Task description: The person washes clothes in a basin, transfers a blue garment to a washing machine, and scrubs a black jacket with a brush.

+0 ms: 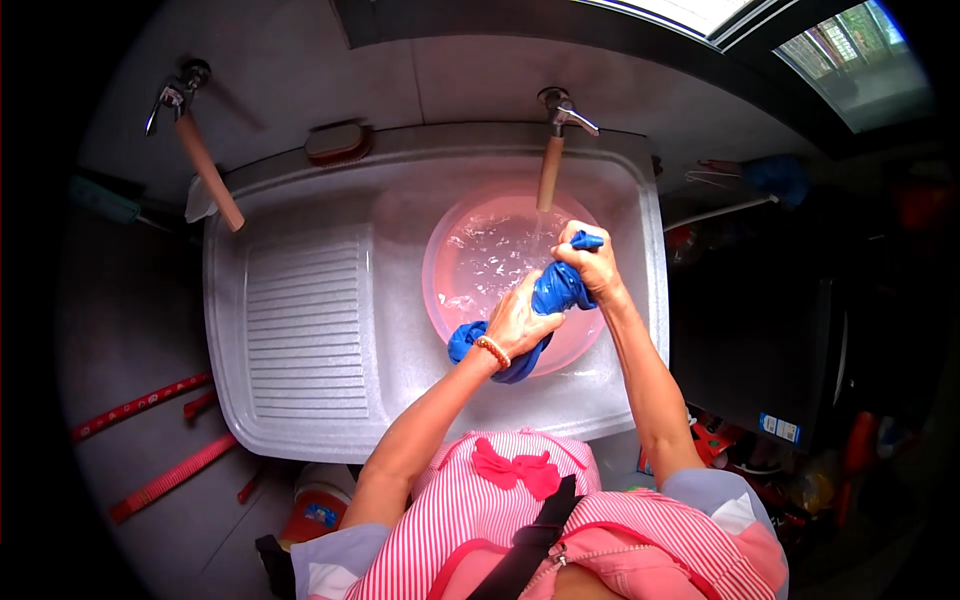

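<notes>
Over a pink plastic basin [480, 262] of water, both my hands grip a twisted, wet blue cloth [556, 288]. My left hand [517, 319] is closed around its middle, and a loose part of the cloth hangs below my wrist, over the basin's near edge. My right hand [589, 259] clenches the upper end, with a small tip sticking out above the thumb. A thin stream of water falls from the faucet with a tan tube [550, 172] just beyond my hands. The basin stands in the right part of a grey laundry sink [401, 337].
Left of the basin is the sink's ribbed washboard [307, 330]. A scrubbing brush [337, 144] lies on the back rim. A second faucet [180, 94] with a tube [210, 172] juts out at the left. A dark appliance [757, 360] stands right of the sink; red poles [172, 476] are at lower left.
</notes>
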A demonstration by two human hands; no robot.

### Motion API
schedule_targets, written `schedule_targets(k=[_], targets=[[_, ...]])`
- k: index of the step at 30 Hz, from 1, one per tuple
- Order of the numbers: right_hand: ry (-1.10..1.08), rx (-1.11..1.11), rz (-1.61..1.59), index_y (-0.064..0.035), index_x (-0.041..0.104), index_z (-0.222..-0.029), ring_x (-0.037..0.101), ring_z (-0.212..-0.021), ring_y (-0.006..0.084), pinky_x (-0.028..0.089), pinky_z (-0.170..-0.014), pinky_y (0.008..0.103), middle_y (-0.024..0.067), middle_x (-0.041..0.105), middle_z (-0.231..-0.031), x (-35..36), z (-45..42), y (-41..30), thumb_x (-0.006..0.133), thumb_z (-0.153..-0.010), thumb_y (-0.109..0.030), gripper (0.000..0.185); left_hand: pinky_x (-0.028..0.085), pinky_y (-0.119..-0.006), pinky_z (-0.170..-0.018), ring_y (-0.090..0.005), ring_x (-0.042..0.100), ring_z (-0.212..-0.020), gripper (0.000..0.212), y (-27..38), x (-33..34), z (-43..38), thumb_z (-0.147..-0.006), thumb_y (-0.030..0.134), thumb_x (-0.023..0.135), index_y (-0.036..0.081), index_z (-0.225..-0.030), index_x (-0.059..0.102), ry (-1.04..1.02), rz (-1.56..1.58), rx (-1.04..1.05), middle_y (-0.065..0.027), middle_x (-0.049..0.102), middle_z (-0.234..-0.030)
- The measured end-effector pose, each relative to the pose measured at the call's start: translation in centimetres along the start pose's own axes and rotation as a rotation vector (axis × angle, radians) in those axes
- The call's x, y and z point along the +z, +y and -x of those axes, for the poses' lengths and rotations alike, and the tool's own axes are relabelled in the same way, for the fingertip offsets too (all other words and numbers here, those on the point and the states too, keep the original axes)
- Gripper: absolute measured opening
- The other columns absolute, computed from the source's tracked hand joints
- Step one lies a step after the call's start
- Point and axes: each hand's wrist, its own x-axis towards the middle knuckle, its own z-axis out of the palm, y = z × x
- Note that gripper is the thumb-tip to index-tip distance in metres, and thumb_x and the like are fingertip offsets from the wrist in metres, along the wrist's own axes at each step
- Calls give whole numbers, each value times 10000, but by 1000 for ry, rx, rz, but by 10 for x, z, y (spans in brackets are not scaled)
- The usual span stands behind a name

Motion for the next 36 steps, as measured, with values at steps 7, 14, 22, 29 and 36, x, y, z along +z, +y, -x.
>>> schedule_targets(k=[7,14,22,29,36], targets=[[-195,341,-552,-72,422,-1265,525,-1062,212,448,-894,326,106,534,-1113,-13,46,-10,675,-690,-89,628,478,-479,-640,-427,599,-705,599,2,0,18,-647,230,642,60,-1178,421,-75,-358,169,-267,599,-749],[-316,609,-572,-131,452,-1177,510,-1056,262,520,-764,410,46,465,-1167,-30,90,-21,775,-636,-129,629,479,-470,-569,-410,604,-648,714,-8,8,24,-620,196,718,48,-1210,345,-69,-496,175,-236,600,-684],[-234,-151,222,-71,539,-740,545,-902,206,426,-792,321,93,539,-909,-18,90,-74,781,-571,-83,295,336,-390,-986,-310,378,-1236,1012,5,-10,31,-671,333,744,32,-1414,125,-283,-30,293,-220,358,-1331],[-742,-508,422,-98,581,-789,517,-954,312,436,-795,388,95,531,-993,-11,99,-142,688,-603,-63,217,293,-420,-1033,-264,333,-1269,978,-39,-11,22,-769,724,376,44,-1413,95,-304,1049,-525,-124,349,-1360],[-1038,-434,482,-92,579,-852,476,-1047,317,453,-796,396,95,519,-1046,-4,108,-150,686,-588,-92,285,531,-366,-740,-221,624,-825,700,-32,-9,4,-806,584,521,17,-1210,444,-300,1597,-578,-153,615,-931]])
